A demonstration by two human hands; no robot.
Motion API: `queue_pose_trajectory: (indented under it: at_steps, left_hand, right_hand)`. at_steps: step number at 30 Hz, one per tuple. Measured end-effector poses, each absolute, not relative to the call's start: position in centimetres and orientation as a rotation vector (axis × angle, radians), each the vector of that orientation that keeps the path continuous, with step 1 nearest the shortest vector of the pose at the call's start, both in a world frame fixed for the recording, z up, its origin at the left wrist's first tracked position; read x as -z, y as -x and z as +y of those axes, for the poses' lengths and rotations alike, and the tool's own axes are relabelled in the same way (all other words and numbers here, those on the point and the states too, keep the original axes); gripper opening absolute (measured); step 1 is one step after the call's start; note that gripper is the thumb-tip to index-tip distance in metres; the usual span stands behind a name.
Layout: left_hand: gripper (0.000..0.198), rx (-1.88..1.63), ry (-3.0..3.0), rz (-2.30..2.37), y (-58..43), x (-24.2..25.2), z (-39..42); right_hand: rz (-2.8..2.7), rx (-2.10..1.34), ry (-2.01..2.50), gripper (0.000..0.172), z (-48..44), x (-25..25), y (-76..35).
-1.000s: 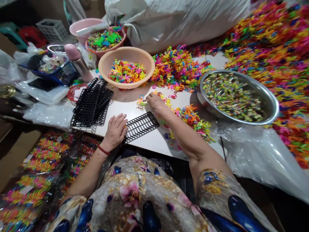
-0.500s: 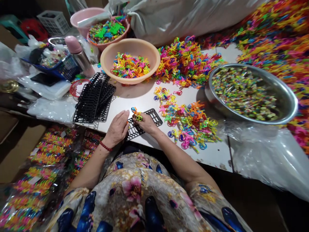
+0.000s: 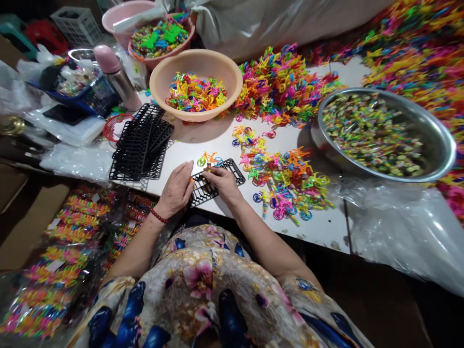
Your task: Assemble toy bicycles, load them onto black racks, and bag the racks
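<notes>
A black plastic grid rack point(image 3: 235, 170) lies at a slant on the white table in front of me. My left hand point(image 3: 176, 190), with a red bead bracelet at the wrist, is closed around the rack's left end; a bit of orange shows by its fingertips. Over the rack, my right hand point(image 3: 224, 183) pinches a small toy bicycle point(image 3: 209, 157) by its lower part. The bicycle has an orange frame, one yellow-green wheel and one blue wheel. Right of the rack lies a loose pile of colourful toy bicycles point(image 3: 286, 181), some with candy-filled tubes attached.
Black racks point(image 3: 139, 145) are stacked at left. Behind stand a peach basin point(image 3: 195, 55) of plastic pieces and a heap of toy bicycles point(image 3: 279, 87). A steel bowl point(image 3: 444, 145) of small tubes is at right, near clear plastic bags point(image 3: 398, 222). A flask point(image 3: 121, 82) stands at back left.
The toy bicycle in my right hand has turned from clustered and slanting to broadside, wheels left and right. My left hand stays at the rack. The view has shifted slightly.
</notes>
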State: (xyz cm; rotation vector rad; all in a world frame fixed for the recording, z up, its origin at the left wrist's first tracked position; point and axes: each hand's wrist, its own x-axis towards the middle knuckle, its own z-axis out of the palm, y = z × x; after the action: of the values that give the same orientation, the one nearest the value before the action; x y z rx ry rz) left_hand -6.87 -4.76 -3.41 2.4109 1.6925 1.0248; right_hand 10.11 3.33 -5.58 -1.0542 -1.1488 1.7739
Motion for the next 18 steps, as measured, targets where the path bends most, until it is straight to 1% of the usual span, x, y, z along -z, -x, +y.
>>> queue_pose_trajectory:
  at_steps: [2, 4, 8, 10, 14, 18]
  left_hand:
    - [0.062, -1.02, -2.41, 1.685, 6.9, 3.3, -4.8]
    - [0.062, -1.012, -2.408, 1.67, 7.0, 3.2, -4.8]
    - [0.062, -1.003, -2.42, 1.629, 7.2, 3.1, -4.8]
    - [0.063, -1.006, -2.426, 1.616, 7.2, 3.1, -4.9]
    - [0.064, -0.988, -2.472, 1.579, 7.4, 3.2, -4.9]
    - [0.062, -0.894, -2.541, 1.56, 7.5, 3.1, -4.8]
  right_hand:
    - [-1.157, -1.807, 1.041, 0.035, 3.2, 5.8, -10.0]
    - [-1.304, -1.766, 1.028, 0.029, 3.2, 6.0, -9.7]
    - [-1.788, -1.419, 1.025, 0.011, 3.4, 6.1, -8.8]
    - [-1.981, -1.277, 1.008, 0.006, 3.6, 6.2, -8.4]
    - [-2.19, -1.134, 0.955, 0.008, 3.8, 6.8, -8.3]
    - [-2.286, -1.023, 0.839, 0.011, 4.0, 7.4, -8.7]
